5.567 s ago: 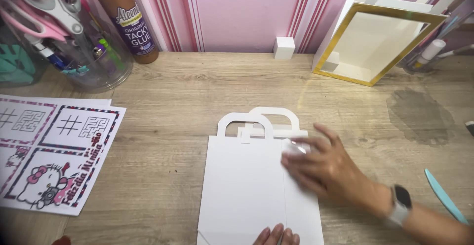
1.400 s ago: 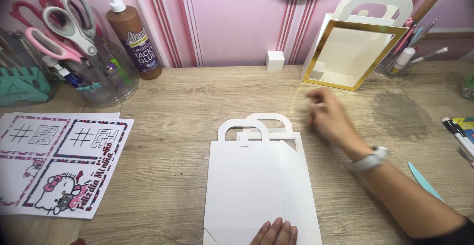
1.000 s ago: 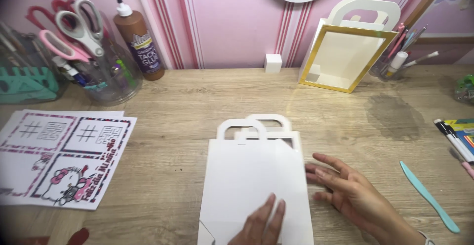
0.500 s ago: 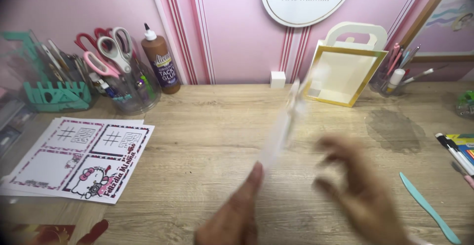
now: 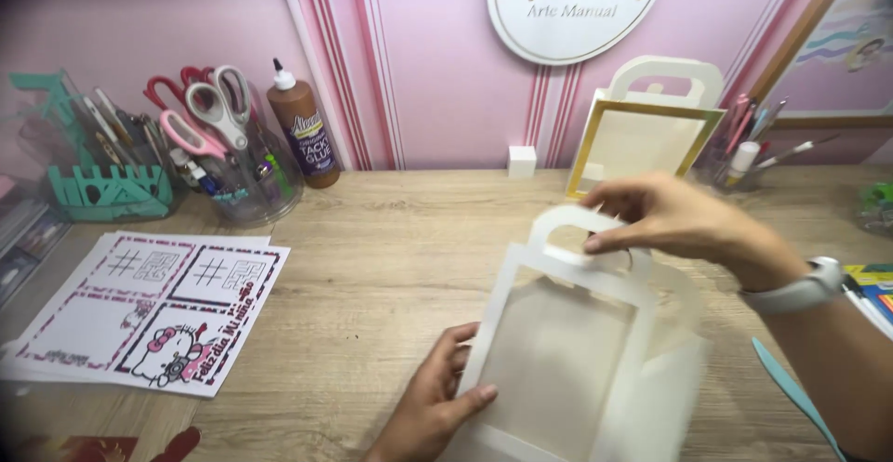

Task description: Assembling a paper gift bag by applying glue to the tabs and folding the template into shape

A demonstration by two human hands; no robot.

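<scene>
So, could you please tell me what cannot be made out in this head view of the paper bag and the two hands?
- White paper bag: bottom cut off by the lower frame edge; right side blurred.
- Left hand: wrist and palm cut off at the lower edge.
- Right hand: fingertips hide its grip on the bag's handle.
- Jar of scissors: small contents too cluttered to tell.

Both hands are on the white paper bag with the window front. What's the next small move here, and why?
Probably set the white paper bag upright on the wooden table and square its sides. The right hand pinches the bag's handle from above, the left hand grips the lower left edge, and the bag looks partly opened and tilted, its right side blurred, so it likely isn't settled.
</scene>
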